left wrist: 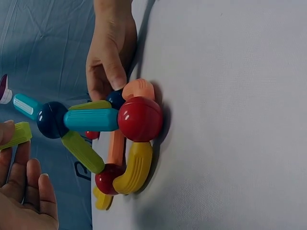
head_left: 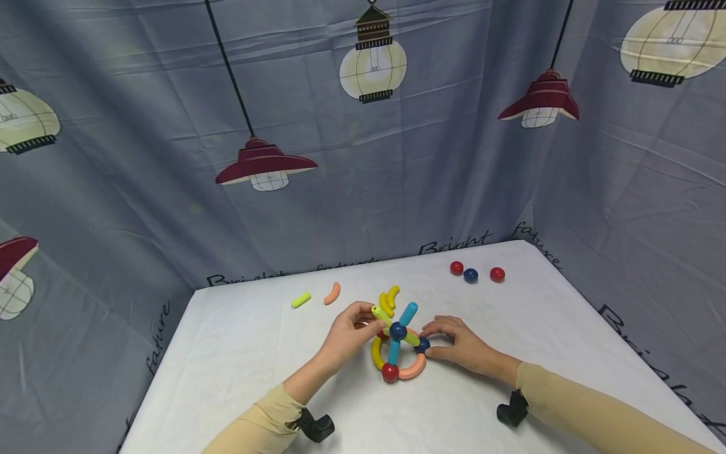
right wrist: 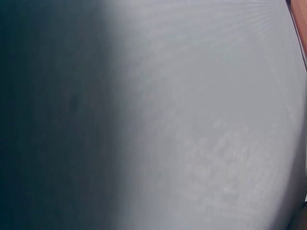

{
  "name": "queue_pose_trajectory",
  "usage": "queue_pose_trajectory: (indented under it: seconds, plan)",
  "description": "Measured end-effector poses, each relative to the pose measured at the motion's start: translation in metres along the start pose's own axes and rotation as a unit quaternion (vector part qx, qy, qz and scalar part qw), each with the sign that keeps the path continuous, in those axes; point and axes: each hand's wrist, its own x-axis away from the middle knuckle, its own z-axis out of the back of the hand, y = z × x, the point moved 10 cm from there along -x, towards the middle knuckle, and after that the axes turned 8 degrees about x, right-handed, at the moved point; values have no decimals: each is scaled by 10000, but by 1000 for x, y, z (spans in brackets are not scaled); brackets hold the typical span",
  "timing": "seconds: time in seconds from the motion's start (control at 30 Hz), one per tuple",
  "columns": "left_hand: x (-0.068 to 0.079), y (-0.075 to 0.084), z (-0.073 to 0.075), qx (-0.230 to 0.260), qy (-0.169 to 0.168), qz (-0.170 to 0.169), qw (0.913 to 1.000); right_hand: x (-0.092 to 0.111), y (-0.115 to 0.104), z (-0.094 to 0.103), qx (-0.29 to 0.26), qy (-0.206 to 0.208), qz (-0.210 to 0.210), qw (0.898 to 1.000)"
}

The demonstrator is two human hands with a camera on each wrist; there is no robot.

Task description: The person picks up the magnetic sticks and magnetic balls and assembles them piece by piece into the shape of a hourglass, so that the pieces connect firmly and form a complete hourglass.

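A construction of balls and rods stands on the table, with a dark blue ball (head_left: 398, 331) at its top. From that ball a light blue rod (left wrist: 91, 120) runs down to a red ball (left wrist: 140, 119), and another light blue rod (head_left: 408, 313) points upward. A yellow curved piece (left wrist: 135, 167) and an orange curved piece (head_left: 414, 367) belong to its base ring. My left hand (head_left: 351, 331) pinches a lime green rod (left wrist: 19, 134) close beside the top ball. At the ring's right, my right hand (head_left: 465, 345) grips a dark blue ball (head_left: 422, 345) between thumb and fingers.
Two yellow curved pieces (head_left: 389, 301) lie just behind the construction. A lime rod (head_left: 301, 300) and an orange curved piece (head_left: 332, 294) lie at the back left of the white table (head_left: 238, 353). Two red balls and a dark blue ball (head_left: 471, 275) sit at the back right.
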Motion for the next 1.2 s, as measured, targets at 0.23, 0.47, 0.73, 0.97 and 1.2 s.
queue_pose_trajectory:
  seconds: [0.23,0.47,0.73,0.97,1.2]
  plan:
    - [1,-1,-3,127,-67,-38,9999,-1,1,-1,30,-15,1,10000]
    - [2,-2,-7,281,-199,-105,9994,-1,2,-1,36,-11,0,10000]
    - [2,-4,-9,201,-187,-56,9996,0,1,-1,108,-15,20,9999]
    - [3,-5,-11,138,-176,-90,9997,-1,2,-1,118,37,-9,9999]
    - [3,-13,-17,-406,-285,-71,9987,-1,2,-2,151,74,11,9999]
